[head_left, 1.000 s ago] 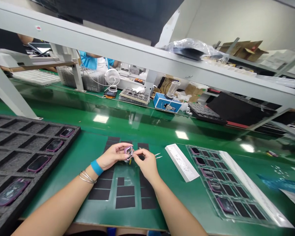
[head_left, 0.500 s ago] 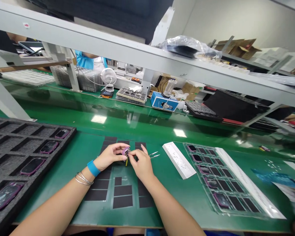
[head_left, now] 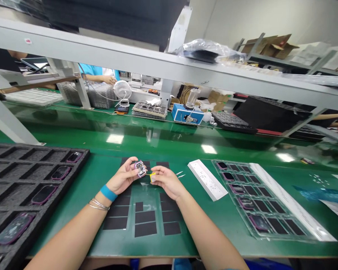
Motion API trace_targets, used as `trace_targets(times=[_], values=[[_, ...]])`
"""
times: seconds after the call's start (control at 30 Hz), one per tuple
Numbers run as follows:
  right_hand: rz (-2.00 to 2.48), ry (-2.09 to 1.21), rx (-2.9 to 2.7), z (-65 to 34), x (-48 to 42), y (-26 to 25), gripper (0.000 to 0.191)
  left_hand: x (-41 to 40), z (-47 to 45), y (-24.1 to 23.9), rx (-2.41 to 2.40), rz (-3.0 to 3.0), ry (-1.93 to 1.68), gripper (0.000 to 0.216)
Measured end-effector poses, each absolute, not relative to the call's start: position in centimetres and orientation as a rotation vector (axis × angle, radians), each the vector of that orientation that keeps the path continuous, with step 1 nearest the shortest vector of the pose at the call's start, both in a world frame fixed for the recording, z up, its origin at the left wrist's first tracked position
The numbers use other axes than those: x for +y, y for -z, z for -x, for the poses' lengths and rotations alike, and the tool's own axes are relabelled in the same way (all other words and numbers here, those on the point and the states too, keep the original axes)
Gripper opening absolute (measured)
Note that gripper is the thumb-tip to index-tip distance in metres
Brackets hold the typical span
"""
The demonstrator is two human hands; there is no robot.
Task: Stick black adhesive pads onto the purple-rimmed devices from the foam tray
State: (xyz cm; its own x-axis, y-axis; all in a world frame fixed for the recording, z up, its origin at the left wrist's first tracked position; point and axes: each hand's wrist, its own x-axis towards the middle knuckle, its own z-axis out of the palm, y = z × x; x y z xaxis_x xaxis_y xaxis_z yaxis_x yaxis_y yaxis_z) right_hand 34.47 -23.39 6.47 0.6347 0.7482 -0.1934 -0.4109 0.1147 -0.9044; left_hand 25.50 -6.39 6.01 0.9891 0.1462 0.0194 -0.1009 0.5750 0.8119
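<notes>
My left hand [head_left: 125, 175] grips a purple-rimmed watch case [head_left: 141, 169], its inner electronics facing up. Between the thumb and fingers of my right hand [head_left: 168, 181] is a small yellow-edged battery [head_left: 152, 177], joined to the case by a thin wire. Both hands are above black rectangular pads [head_left: 145, 216] that lie on the green bench. Just right of my right hand, a pair of tweezers [head_left: 180, 174] rests on the surface.
A black foam tray [head_left: 52, 176] at left holds several purple watch cases. To the right are a long white box [head_left: 207, 180] of small parts and a clear plastic tray [head_left: 270, 235] with more watch cases. A grey shelf beam [head_left: 146, 62] crosses overhead; a co-worker's hand [head_left: 109, 79] shows beyond.
The case has turned so its inside faces me. My right hand has drawn back to the right with the battery, now apart from the case.
</notes>
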Motion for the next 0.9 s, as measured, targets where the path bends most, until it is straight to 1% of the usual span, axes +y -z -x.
trace_targets(times=[0.27, 0.67, 0.9], values=[[1.121, -0.765, -0.344, -34.4, -23.6, -7.3, 0.034, -6.7, -25.4, -6.1, 0.075, -0.925, -0.087, 0.049], [1.111, -0.595, -0.462, -34.4, -23.5, -7.1, 0.028, -7.3, -25.6, -5.7, 0.032, -0.962, -0.009, 0.041], [1.203, -0.484, -0.595, -34.2, -23.4, -6.8, 0.024, -7.6, -25.6, -5.4, 0.042, -0.990, 0.082, 0.042]])
